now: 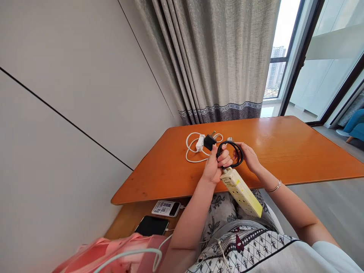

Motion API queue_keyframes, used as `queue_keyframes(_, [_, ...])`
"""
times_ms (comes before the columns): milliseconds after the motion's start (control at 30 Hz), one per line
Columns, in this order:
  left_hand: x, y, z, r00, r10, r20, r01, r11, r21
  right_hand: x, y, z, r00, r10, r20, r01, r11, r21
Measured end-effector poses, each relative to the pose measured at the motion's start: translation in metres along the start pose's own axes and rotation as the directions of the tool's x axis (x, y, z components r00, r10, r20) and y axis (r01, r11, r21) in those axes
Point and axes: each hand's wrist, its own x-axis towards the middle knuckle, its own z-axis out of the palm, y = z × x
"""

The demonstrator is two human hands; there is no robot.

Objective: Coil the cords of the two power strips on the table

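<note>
My left hand [216, 167] is closed around a looped black power cord [238, 161], just above the table's front edge. A black plug [209, 142] with its prongs outward sticks up by my left thumb. From below that hand a yellowed white power strip [241, 192] hangs tilted toward my lap, its sockets partly visible. My right hand [248, 156] is at the right side of the loops, fingers curled against the cord; some fingertips are hidden. Behind my left hand, a white charger [200, 143] lies with its coiled white cable [187, 151] on the table.
The orange wooden table [284, 151] stands against a wall and a grey curtain [227, 57]. A small whitish plug [230, 139] lies beyond my hands. On a lower shelf are a white power bank [166, 208] and a black-screened phone [152, 225]. A pink bag [113, 252] is at lower left.
</note>
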Motion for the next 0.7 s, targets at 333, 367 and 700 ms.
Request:
queue_keyframes(333, [0.006,0.003,0.004,0.963,0.242,-0.115,-0.232,0.968,0.099,-0.043,0.016,-0.022,0.716,-0.462,0.524,0.696,0.410,-0.589])
queue_keyframes(367, [0.007,0.001,0.003,0.962,0.247,-0.116,-0.233,0.965,0.124,-0.043,0.010,-0.022,0.634,-0.505,0.586,0.768,0.321,-0.554])
queue_keyframes(700, [0.013,-0.012,-0.008,0.980,0.177,-0.095,-0.152,0.962,0.227,-0.033,-0.009,-0.002,0.659,-0.739,0.142,0.700,0.532,-0.477])
